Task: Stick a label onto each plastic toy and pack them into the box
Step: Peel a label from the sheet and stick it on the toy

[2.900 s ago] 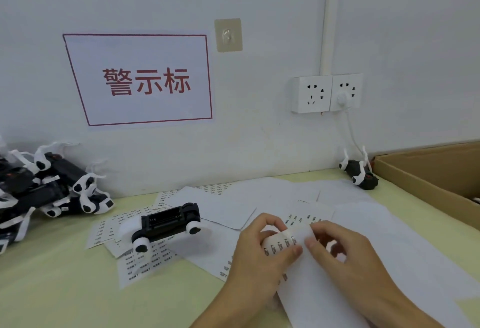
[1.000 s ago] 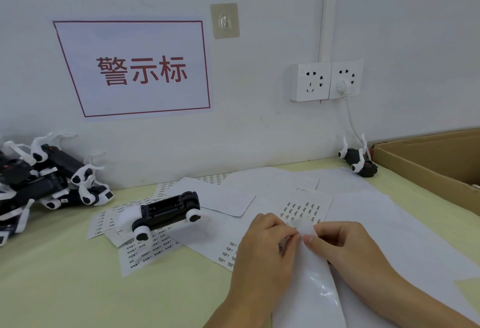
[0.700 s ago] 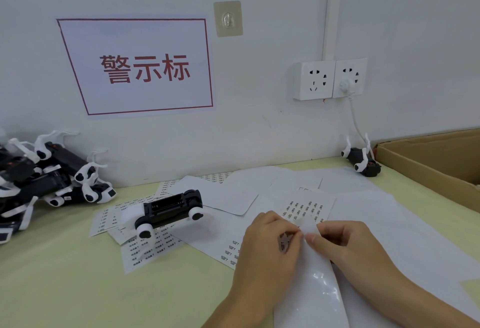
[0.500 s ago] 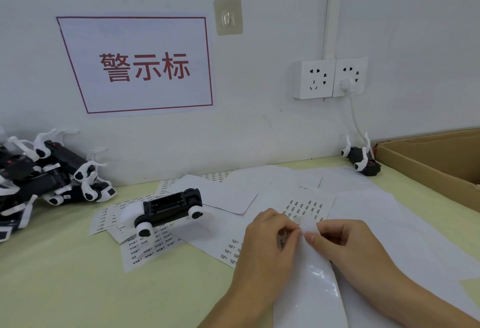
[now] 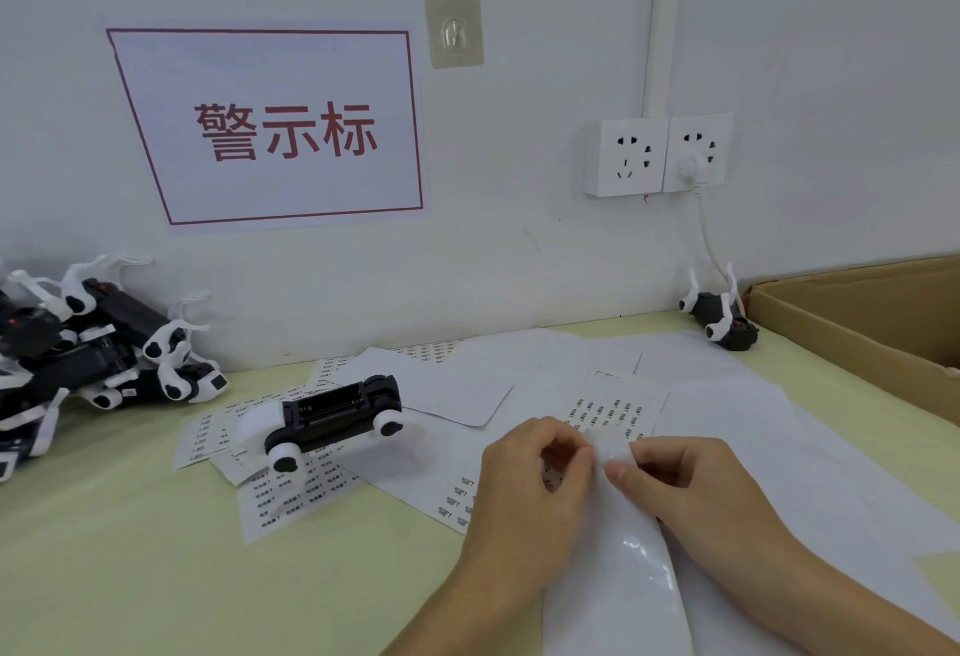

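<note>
My left hand [image 5: 524,491] and my right hand [image 5: 685,486] meet over a glossy white label sheet [image 5: 618,582] low in the middle, and both pinch its top edge between thumb and fingers. A black and white plastic toy [image 5: 327,413] lies on its back on printed label sheets [image 5: 280,494] to the left. Another small toy [image 5: 719,320] stands by the wall at the right, next to the open cardboard box [image 5: 841,322]. Whether a single label is peeled off is hidden by my fingertips.
A heap of several black and white toys [image 5: 88,348] lies at the far left by the wall. White backing sheets [image 5: 727,395] cover the middle of the yellow-green table [image 5: 104,551]. A sign [image 5: 275,125] and wall sockets [image 5: 657,153] with a plugged cable are behind.
Earlier both hands held the sheet's end curled up with printed labels showing. Now the sheet lies flatter, and both hands pinch its top edge at nearly the same spot.
</note>
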Demonstrator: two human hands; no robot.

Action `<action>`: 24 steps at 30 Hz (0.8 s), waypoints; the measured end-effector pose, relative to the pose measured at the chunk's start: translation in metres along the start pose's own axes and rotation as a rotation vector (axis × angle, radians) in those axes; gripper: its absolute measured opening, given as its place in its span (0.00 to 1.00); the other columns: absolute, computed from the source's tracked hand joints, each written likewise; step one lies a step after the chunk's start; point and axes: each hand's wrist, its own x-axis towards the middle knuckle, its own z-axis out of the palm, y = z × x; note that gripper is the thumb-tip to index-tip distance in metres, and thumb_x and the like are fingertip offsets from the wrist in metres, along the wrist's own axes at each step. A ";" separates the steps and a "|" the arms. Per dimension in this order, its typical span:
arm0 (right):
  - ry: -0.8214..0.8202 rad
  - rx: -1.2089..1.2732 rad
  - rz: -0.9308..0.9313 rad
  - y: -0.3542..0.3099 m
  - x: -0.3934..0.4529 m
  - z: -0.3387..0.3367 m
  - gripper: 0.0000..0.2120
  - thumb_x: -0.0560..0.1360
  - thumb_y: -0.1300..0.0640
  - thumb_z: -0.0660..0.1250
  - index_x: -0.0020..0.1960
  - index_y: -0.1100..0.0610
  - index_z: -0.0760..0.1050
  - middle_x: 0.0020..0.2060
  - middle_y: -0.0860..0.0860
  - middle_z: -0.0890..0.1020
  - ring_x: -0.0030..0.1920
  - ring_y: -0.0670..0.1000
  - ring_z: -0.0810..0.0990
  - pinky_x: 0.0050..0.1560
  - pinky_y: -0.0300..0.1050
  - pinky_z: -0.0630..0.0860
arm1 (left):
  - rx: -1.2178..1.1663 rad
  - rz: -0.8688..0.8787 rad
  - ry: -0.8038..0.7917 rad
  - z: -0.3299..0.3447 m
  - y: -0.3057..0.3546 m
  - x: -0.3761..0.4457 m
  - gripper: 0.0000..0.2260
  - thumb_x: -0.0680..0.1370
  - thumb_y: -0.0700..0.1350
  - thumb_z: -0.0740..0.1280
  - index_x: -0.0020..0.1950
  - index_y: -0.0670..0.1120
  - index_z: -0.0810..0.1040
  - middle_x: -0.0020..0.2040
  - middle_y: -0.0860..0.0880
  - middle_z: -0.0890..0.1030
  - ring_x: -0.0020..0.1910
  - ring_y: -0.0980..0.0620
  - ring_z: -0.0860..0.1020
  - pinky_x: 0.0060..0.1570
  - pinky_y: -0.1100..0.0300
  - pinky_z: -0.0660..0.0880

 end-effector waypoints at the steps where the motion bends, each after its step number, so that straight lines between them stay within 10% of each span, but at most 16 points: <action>1: -0.002 0.004 0.001 0.001 0.000 0.000 0.16 0.76 0.54 0.70 0.34 0.63 0.76 0.28 0.54 0.73 0.32 0.49 0.70 0.38 0.45 0.65 | -0.012 -0.003 -0.006 0.000 0.001 0.000 0.06 0.76 0.40 0.71 0.40 0.50 0.81 0.38 0.58 0.81 0.39 0.59 0.78 0.37 0.70 0.70; 11: -0.007 0.029 0.018 0.002 0.000 -0.001 0.14 0.77 0.55 0.69 0.39 0.66 0.78 0.38 0.69 0.78 0.36 0.51 0.74 0.43 0.49 0.69 | 0.032 -0.007 -0.026 0.000 0.001 0.000 0.07 0.79 0.41 0.69 0.42 0.50 0.80 0.37 0.58 0.80 0.33 0.60 0.75 0.36 0.70 0.70; 20: 0.062 0.057 0.002 0.006 0.002 0.003 0.07 0.76 0.60 0.71 0.52 0.53 0.84 0.43 0.49 0.87 0.47 0.48 0.85 0.53 0.43 0.80 | -0.013 -0.088 0.016 -0.001 -0.001 0.001 0.08 0.82 0.44 0.65 0.43 0.52 0.77 0.39 0.56 0.81 0.32 0.60 0.74 0.35 0.68 0.70; 24: 0.104 -0.013 -0.054 0.005 0.002 0.004 0.15 0.76 0.61 0.71 0.59 0.47 0.77 0.28 0.46 0.76 0.31 0.44 0.74 0.38 0.33 0.72 | -0.023 -0.113 0.029 -0.001 -0.002 0.002 0.08 0.82 0.44 0.65 0.43 0.52 0.78 0.39 0.57 0.81 0.37 0.59 0.77 0.37 0.69 0.71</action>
